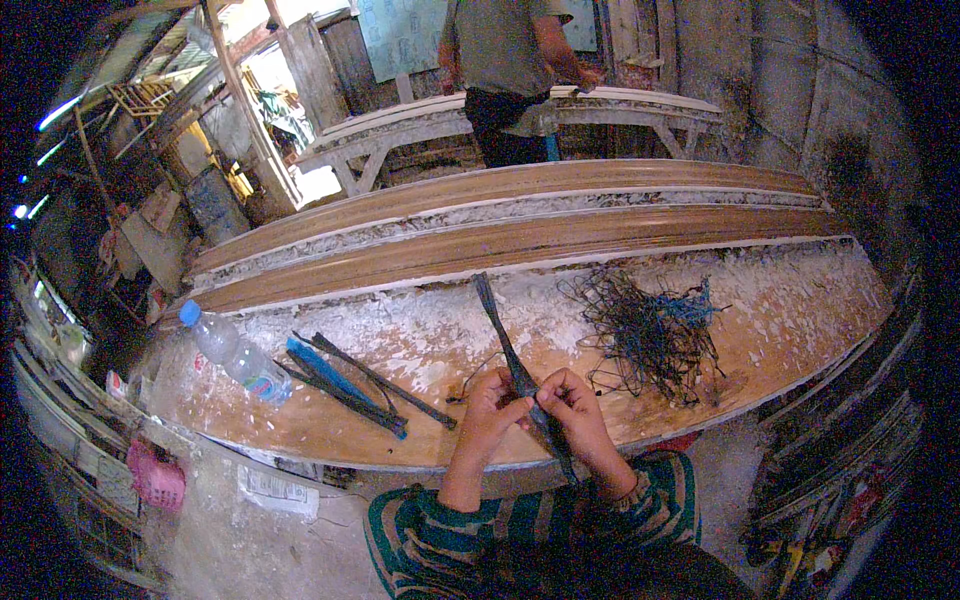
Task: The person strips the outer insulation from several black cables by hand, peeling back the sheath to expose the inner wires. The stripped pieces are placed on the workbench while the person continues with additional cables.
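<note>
Both of my hands are closed on one long bundle of black strands, which slants over the near edge of the table and flares at its far end. My left hand grips it from the left near its middle. Fingertips and thumb of my right hand pinch the same spot from the right, almost touching the left thumb. Left of my hands lie several similar black bundles and a blue one. A loose tangle of black and blue cord sits to the right.
The wooden table has a curved near edge and flaking white paint. A clear plastic bottle with a blue cap lies at left. Wooden beams run behind. Beyond stands a person at a bench. A pink basket is lower left.
</note>
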Tool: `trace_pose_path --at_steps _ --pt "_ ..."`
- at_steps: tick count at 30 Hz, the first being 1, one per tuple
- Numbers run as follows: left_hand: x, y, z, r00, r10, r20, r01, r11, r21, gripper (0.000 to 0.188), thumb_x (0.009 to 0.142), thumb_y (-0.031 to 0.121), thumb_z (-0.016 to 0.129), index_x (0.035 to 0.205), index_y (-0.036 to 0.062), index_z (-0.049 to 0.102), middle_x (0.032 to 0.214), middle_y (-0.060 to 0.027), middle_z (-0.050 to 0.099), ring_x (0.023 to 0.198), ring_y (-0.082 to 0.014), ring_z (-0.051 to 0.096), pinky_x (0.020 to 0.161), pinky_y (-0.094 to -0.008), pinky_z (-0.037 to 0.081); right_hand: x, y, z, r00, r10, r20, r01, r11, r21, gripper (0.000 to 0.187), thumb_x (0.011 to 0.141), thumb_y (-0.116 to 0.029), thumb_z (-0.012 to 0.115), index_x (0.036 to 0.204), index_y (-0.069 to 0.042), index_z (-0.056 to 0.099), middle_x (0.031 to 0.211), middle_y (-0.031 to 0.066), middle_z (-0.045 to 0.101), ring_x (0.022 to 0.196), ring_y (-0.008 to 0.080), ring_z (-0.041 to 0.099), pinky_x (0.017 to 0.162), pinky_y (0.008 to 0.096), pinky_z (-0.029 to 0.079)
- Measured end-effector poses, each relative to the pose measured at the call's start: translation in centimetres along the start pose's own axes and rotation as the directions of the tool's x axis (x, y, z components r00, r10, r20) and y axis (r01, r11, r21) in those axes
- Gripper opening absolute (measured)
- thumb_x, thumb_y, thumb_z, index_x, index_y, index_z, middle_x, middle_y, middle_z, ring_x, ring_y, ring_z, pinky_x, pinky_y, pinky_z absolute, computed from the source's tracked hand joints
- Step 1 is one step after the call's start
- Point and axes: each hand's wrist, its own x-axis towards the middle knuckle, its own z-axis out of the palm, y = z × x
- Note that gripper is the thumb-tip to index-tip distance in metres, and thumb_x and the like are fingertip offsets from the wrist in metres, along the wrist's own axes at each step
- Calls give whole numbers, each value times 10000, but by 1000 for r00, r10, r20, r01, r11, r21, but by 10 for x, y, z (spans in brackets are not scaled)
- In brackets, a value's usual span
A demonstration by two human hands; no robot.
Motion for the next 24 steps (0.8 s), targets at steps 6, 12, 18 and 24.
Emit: trace_pose_path --at_steps 6,12,18,24 --pt "-2 -1 -2 998 -66 -4 66 998 -17 175 739 40 598 891 68 516 771 7 554 649 -71 518 494 -192 415 0 -5 5 999 -11 -36 11 1000 -4 99 835 -116 542 814 -56 466 688 13 531 608 79 493 561 212 396" --pt "0 -6 -3 993 -119 -22 120 993 14 173 718 29 570 870 80 504 740 31 524 615 -46 469 493 -171 356 -2 -10 6 998 -13 -65 10 999 -53 103 826 -119 556 784 -69 477 663 -28 488 598 43 425 546 187 341" --pt "-1 -6 -5 990 -138 9 138 989 -61 175 714 36 577 866 81 503 730 26 522 565 -38 447 443 -174 345 -1 -11 3 1000 16 -21 -16 1000 -25 125 831 -176 573 804 -78 501 758 -14 533 702 74 472 655 219 399" --pt "-1 -7 -4 993 -116 17 117 980 -159 170 714 26 574 861 71 501 724 11 530 541 -50 456 428 -183 356 -2 -11 2 1000 6 0 -6 1000 14 117 836 -166 565 803 -80 493 756 -12 532 693 78 470 657 220 398"
